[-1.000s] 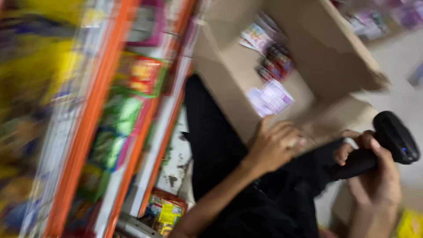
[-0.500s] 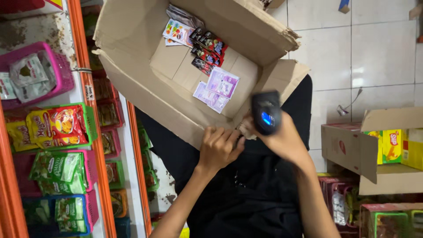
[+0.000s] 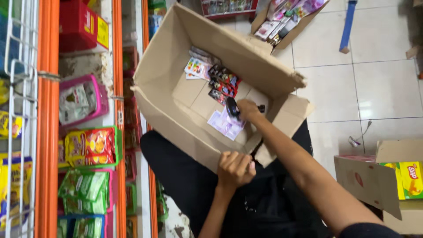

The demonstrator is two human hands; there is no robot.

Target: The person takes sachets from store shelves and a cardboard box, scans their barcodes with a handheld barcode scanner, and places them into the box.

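A large open cardboard box rests tilted on my lap. Inside lie pale purple sachets, dark red-and-black sachets and light coloured sachets. My right hand reaches into the box and grips a black handheld scanner just above the purple sachets. My left hand is curled on the box's near edge, holding it.
Orange shelving at the left carries pink, green and blue trays of snack packets. On the tiled floor, another carton with yellow-green packs stands at the right, and an open box of goods lies at the top.
My right hand has moved with the scanner from above the box's edge down into the box, over the purple sachets. The view has steadied and shifted; my left hand stays on the box edge.
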